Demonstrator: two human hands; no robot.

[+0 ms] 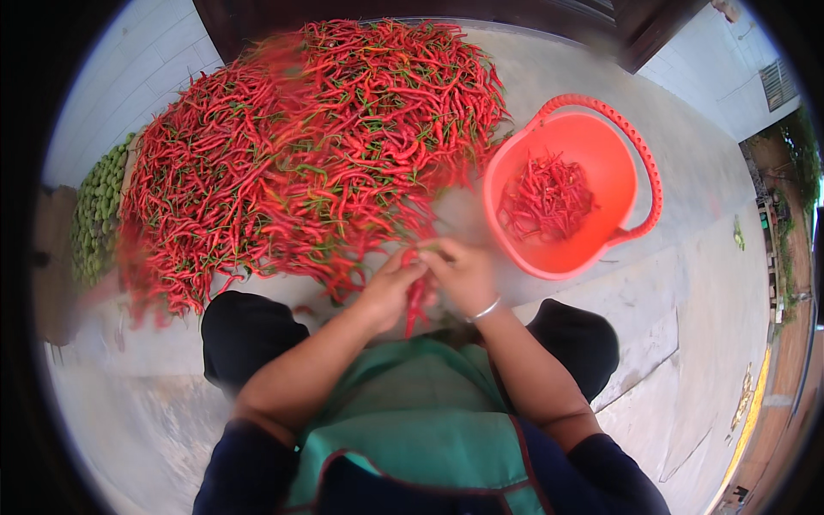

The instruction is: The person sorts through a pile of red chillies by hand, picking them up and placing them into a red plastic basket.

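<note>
My two hands meet above the floor between my knees, close to the near edge of a big heap of red chilli peppers (249,163). The fingers of my left hand (390,289) are closed around a few red chillies (415,302), whose tips hang down toward my apron. My right hand (463,276), with a silver bangle at its wrist, pinches at the top of the same chillies. What exactly its fingertips hold is too small and blurred to tell. To the right, a red plastic basket (620,163) with an arched handle has some red chillies in its bottom.
Green round produce (101,202) is piled at the far left, beside the heap. My dark-trousered knees (249,339) flank my hands, and a green apron (421,438) covers my lap. Behind the heap stands a dark door frame (635,34). Pale concrete floor (687,257) surrounds the basket.
</note>
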